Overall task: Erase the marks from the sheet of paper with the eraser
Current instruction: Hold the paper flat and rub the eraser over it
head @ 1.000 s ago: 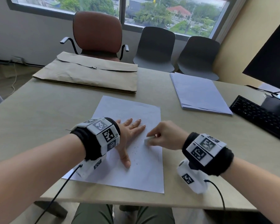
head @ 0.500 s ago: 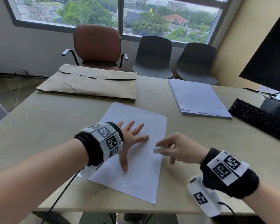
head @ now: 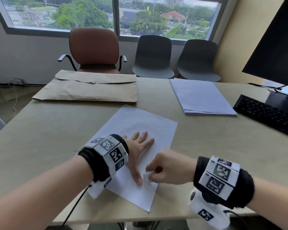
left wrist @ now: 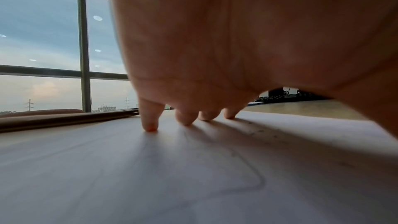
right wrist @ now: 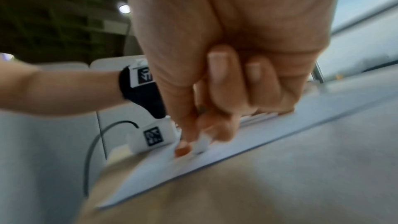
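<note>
Compared with half a second earlier, the right hand (head: 170, 168) has drawn back toward the near edge of the sheet of paper (head: 158, 130), and it now sits just beside the left thumb with the eraser (head: 147, 175) pressed on the page. From the head camera, the left hand (head: 138, 146) lies flat on the sheet with fingers spread and straight, holding nothing, while the right fingers are curled round the small white eraser. The sheet lies skewed on the desk (head: 40, 138), its near corner close to the front edge. Farther back rest a brown envelope (head: 90, 90) and a stack of pale papers (head: 199, 97), with a black keyboard (head: 266, 113) at the right. In the left wrist camera, the fingertips (left wrist: 149, 125) touch the sheet (left wrist: 129, 176), and a faint pencil line (left wrist: 256, 183) curves across it beneath the palm. In the right wrist camera, which is blurred, the thumb and fingers (right wrist: 183, 147) pinch the eraser (right wrist: 201, 144) against the paper (right wrist: 163, 173) near its edge, and the other wrist with its tagged band (right wrist: 142, 83) shows behind.
</note>
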### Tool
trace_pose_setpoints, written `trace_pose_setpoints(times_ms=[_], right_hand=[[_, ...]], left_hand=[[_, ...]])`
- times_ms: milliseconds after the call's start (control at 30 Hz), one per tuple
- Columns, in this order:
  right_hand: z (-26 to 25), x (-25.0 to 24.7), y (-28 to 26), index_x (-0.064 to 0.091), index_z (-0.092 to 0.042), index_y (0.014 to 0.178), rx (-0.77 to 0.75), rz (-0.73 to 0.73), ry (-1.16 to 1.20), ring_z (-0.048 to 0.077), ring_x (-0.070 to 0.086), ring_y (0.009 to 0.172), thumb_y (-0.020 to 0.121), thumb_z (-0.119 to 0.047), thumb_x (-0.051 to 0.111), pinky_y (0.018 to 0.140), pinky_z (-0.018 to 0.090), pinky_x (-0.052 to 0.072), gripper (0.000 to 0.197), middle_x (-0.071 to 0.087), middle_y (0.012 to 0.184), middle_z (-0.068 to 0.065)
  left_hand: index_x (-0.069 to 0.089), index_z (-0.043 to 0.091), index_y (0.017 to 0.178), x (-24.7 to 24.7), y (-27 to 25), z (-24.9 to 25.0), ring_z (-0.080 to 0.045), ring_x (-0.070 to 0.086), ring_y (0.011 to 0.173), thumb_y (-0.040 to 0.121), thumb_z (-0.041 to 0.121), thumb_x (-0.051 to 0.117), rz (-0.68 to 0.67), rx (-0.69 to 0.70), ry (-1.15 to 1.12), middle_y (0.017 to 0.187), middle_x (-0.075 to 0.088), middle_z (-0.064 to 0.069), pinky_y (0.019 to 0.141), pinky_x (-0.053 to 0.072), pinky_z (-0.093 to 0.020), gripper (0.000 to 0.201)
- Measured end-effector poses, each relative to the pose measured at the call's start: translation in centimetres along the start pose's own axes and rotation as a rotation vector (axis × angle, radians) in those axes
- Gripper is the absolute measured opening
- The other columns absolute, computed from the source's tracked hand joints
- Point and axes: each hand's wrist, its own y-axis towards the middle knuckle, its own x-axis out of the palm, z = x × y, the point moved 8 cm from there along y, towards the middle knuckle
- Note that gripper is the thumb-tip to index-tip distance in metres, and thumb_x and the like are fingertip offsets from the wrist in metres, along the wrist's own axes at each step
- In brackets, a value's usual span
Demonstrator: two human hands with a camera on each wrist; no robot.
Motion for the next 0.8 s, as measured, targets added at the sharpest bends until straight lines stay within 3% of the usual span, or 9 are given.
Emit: trace_pose_setpoints(times_ms=[67, 167, 233, 333, 367, 433, 600, 700, 800], right_hand=[[0.4, -0.4, 0.1, 0.039, -0.018, 0.047, 0.009, 0.001, 0.011, 0.019, 0.033, 0.047, 0.08, -0.016, 0.055, 0.053, 0.03, 0.029, 0.037, 0.034, 0.044, 0.004], [3.0, -3.5, 1.4, 0.062, -0.009, 0.061, 0.133, 0.167, -0.007, 0.015, 0.039, 0.05, 0.083, -0.019, 0.056, 0.057, 0.028, 0.036, 0.026, 0.04, 0.046, 0.001], [3.7, -4.1, 1.6, 0.049, -0.017, 0.047, 0.17, 0.257, -0.005, 0.017, 0.036, 0.05, 0.084, -0.019, 0.056, 0.053, 0.026, 0.033, 0.037, 0.036, 0.044, -0.001], [1.6, -1.6, 0.8, 0.03, -0.02, 0.043, 0.079, 0.163, -0.029, 0.016, 0.036, 0.044, 0.083, -0.018, 0.053, 0.046, 0.019, 0.024, 0.047, 0.045, 0.043, -0.002], [0.8, -0.5, 0.4, 0.031, -0.02, 0.043, 0.039, 0.105, -0.022, 0.015, 0.039, 0.046, 0.082, -0.018, 0.053, 0.046, 0.019, 0.024, 0.045, 0.049, 0.045, -0.008], [0.7, -0.4, 0.1, 0.038, -0.016, 0.047, 0.039, 0.046, -0.016, 0.018, 0.038, 0.049, 0.081, -0.017, 0.053, 0.05, 0.024, 0.028, 0.038, 0.044, 0.045, 0.0], [4.4, -4.7, 1.2, 0.055, -0.008, 0.054, 0.219, 0.241, -0.041, 0.028, 0.047, 0.062, 0.084, -0.017, 0.052, 0.059, 0.032, 0.041, 0.031, 0.051, 0.055, 0.012], [1.9, -2.3, 0.6, 0.034, -0.018, 0.045, 0.139, 0.157, -0.054, 0.017, 0.04, 0.048, 0.084, -0.019, 0.051, 0.051, 0.026, 0.033, 0.043, 0.04, 0.043, 0.003], [0.2, -0.2, 0.0, 0.036, -0.021, 0.044, 0.056, 0.049, -0.014, 0.011, 0.045, 0.053, 0.082, -0.019, 0.053, 0.046, 0.018, 0.026, 0.042, 0.05, 0.046, -0.013]], left_hand=[[-0.029, 0.027, 0.143, 0.0, 0.0, 0.0, -0.023, -0.026, 0.142, 0.06, 0.058, 0.078, -0.003, 0.001, 0.004, 0.151, -0.035, 0.001, 0.117, -0.003, -0.052, 0.139], [-0.03, 0.029, 0.142, 0.0, -0.1, 0.1, -0.023, -0.027, 0.141, 0.061, 0.057, 0.078, -0.014, 0.008, -0.011, 0.15, -0.035, 0.001, 0.117, -0.004, -0.052, 0.138], [-0.03, 0.03, 0.142, 0.0, -0.2, 0.1, -0.022, -0.027, 0.141, 0.06, 0.057, 0.079, -0.017, 0.011, -0.017, 0.15, -0.036, 0.002, 0.116, -0.005, -0.052, 0.139], [-0.03, 0.028, 0.142, 0.0, -0.1, 0.2, -0.023, -0.027, 0.141, 0.061, 0.057, 0.078, -0.017, 0.004, -0.001, 0.15, -0.036, 0.001, 0.117, -0.004, -0.052, 0.138], [-0.03, 0.027, 0.142, 0.0, -0.1, 0.2, -0.024, -0.027, 0.141, 0.061, 0.058, 0.078, -0.019, 0.004, 0.005, 0.15, -0.036, 0.001, 0.116, -0.004, -0.052, 0.139], [-0.031, 0.027, 0.142, 0.0, -0.1, 0.2, -0.024, -0.027, 0.141, 0.061, 0.058, 0.078, -0.023, 0.004, 0.01, 0.15, -0.036, 0.001, 0.117, -0.004, -0.052, 0.139], [-0.031, 0.028, 0.142, 0.0, -0.2, 0.2, -0.023, -0.026, 0.141, 0.061, 0.058, 0.077, -0.025, -0.001, 0.0, 0.151, -0.035, 0.001, 0.117, -0.004, -0.051, 0.138], [-0.031, 0.027, 0.141, 0.0, 0.0, 0.1, -0.023, -0.026, 0.141, 0.06, 0.059, 0.077, -0.023, -0.005, 0.005, 0.15, -0.036, 0.001, 0.117, -0.003, -0.052, 0.139], [-0.031, 0.026, 0.142, 0.0, -0.1, 0.2, -0.024, -0.026, 0.141, 0.061, 0.058, 0.077, -0.03, -0.002, 0.011, 0.15, -0.036, 0.0, 0.117, -0.003, -0.053, 0.139]])
